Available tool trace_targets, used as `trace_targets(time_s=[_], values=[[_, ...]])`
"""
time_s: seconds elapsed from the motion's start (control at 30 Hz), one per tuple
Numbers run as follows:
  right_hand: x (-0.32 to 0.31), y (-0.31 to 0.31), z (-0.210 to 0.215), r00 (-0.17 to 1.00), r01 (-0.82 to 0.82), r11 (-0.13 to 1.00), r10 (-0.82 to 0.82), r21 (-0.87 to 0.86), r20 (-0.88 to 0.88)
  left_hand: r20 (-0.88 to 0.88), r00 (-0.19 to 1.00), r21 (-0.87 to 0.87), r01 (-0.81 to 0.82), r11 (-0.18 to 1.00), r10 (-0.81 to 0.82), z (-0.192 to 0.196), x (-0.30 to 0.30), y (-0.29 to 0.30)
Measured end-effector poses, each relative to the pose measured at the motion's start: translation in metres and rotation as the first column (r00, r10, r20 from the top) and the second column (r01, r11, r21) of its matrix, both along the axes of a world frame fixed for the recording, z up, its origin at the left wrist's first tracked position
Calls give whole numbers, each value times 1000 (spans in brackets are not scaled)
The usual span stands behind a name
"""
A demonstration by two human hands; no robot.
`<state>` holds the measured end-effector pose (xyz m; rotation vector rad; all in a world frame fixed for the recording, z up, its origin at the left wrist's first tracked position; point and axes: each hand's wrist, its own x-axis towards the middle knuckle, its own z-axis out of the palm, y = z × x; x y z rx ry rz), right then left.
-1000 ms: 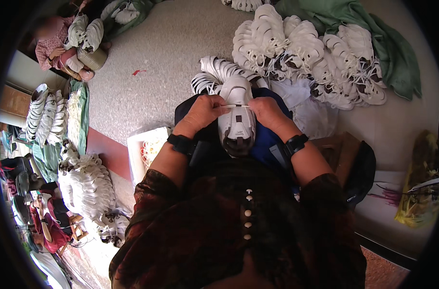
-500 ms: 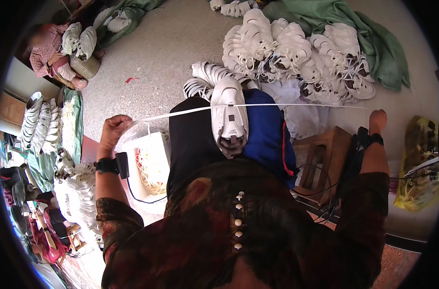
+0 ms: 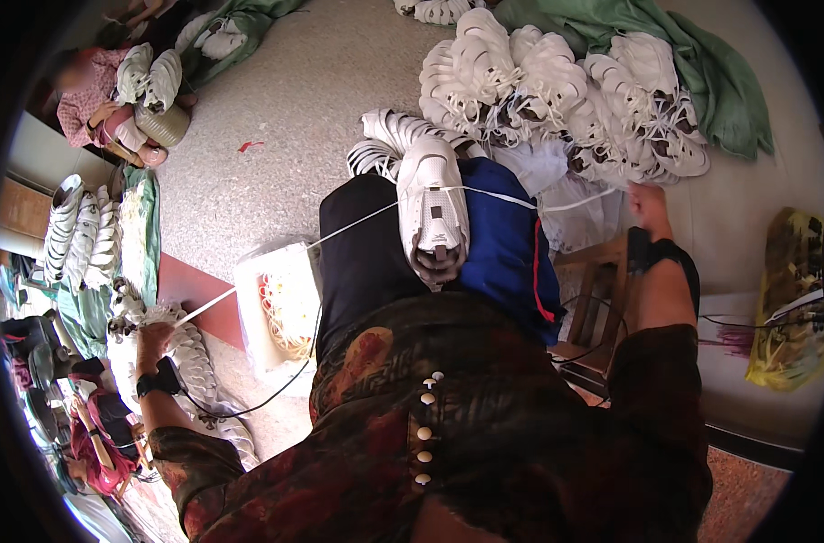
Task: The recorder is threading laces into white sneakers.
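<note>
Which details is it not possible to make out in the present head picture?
Head view:
Right hand: blur hides how its fingers meet the white lace.
Shoe upper: underside turned away from the camera.
White uppers at the top: cut off by the upper edge.
Yellow bag: contents too small.

A white shoe upper point(image 3: 427, 204) rested on the person's lap point(image 3: 362, 262), the left hand point(image 3: 154, 342) drew a white lace point(image 3: 575, 204) taut, the right hand point(image 3: 648, 210) held its slacker other side, white uppers point(image 3: 557, 95) lay piled by green cloth point(image 3: 728, 100).
</note>
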<state>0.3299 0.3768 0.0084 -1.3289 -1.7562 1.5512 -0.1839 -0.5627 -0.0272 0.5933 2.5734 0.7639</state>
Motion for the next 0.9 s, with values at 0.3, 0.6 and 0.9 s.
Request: trace_targets(time_s=[0.3, 0.6, 0.9], values=[[-173, -188, -18, 775, -626, 767, 589, -144, -231, -69, 902, -438, -412, 799, 427, -29, 49, 52], [-213, -221, -41, 876, -364, 806, 467, 467, -122, 441, 756, -161, -463, 872, 483, -128, 105, 140], [-217, -230, -41, 879, -328, 724, 469, 606, -85, 565, 711, -325, -273, 905, 418, -140, 171, 191]])
